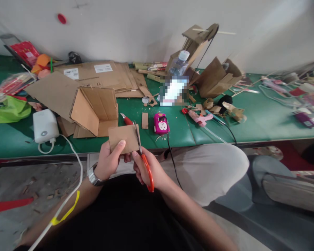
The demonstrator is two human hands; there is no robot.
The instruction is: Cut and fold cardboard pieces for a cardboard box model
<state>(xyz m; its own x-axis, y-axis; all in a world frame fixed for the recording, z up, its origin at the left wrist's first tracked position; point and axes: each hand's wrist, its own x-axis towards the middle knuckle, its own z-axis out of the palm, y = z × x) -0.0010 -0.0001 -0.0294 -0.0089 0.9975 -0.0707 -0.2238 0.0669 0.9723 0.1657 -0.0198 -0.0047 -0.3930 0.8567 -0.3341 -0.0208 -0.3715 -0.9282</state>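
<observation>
My left hand [108,161] pinches a small rectangular piece of brown cardboard [121,136], thumb on its front face, holding it up in front of the table edge. My right hand [146,169] is closed through the handles of orange-handled scissors [146,164]. The scissor blades point up and lie along the cardboard's right edge. A metal watch sits on my left wrist. Both hands hover above my lap, just short of the green table [225,130].
An open cardboard box [95,109], flat cardboard sheets, a white power adapter [45,126] with cable, a red-handled knife [127,119], a pink gadget [161,123], a pink glue gun [200,118], a plastic bottle [179,64] and cardboard scraps crowd the table.
</observation>
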